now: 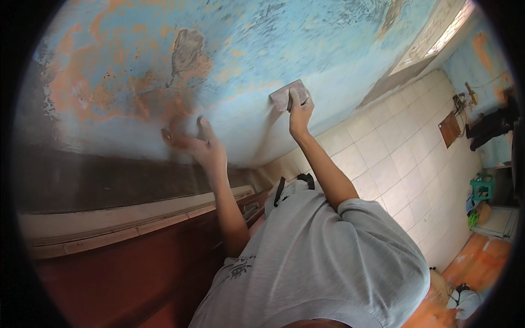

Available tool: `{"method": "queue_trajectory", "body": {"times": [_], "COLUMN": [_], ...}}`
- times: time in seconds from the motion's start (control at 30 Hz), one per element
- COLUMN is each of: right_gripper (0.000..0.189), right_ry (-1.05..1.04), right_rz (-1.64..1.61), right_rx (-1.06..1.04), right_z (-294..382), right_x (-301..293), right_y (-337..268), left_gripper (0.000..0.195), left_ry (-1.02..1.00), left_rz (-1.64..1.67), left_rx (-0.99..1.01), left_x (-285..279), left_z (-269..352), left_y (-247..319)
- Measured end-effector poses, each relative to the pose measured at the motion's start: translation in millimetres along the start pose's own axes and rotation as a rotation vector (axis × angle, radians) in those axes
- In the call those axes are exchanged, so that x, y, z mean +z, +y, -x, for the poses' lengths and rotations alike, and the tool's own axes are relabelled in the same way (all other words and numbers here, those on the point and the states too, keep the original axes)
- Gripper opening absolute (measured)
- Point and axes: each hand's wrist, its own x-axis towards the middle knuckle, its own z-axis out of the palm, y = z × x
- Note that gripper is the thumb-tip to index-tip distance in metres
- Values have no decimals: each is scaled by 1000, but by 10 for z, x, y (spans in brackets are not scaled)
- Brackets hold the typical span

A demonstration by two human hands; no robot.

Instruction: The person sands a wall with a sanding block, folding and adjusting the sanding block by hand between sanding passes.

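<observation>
A wall with worn blue paint, orange patches and a smooth pale strip stands before me. My right hand grips a sheet of sandpaper, which seems folded or wrapped round something, and its face lies against the pale strip. To the left, my left hand is at the wall near an orange-brown stained area, fingers spread and partly blurred, with nothing seen in it. Whether its fingertips touch the wall, I cannot tell. A rough grey patch of bare plaster shows above my left hand.
A reddish-brown wooden surface lies at lower left, beside a pale ledge. At right are a tiled floor, a brown board, a green plastic stool and a person in dark clothes. Another person is at lower right.
</observation>
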Motion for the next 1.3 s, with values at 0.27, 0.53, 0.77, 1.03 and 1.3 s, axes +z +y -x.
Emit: {"method": "queue_trajectory", "body": {"times": [0.27,0.53,0.77,1.03,1.3], "right_gripper": [41,34,30,41,26], "right_ry": [17,162,256,-83,254], "right_rz": [182,231,163,350,163], "right_rx": [-171,-204,-187,-221,-240], "right_z": [232,354,-100,534,-142], "right_x": [238,440,55,373,133], "right_y": [168,-32,-94,229,-140], "left_gripper": [101,104,103,103,107], "left_ry": [-179,-254,-344,-351,-234], "left_rz": [-40,47,25,-11,27], "left_rx": [-128,-33,-146,-86,-18], "left_x": [134,102,-23,64,2], "left_z": [200,245,246,225,136], "left_y": [61,160,300,217,146]}}
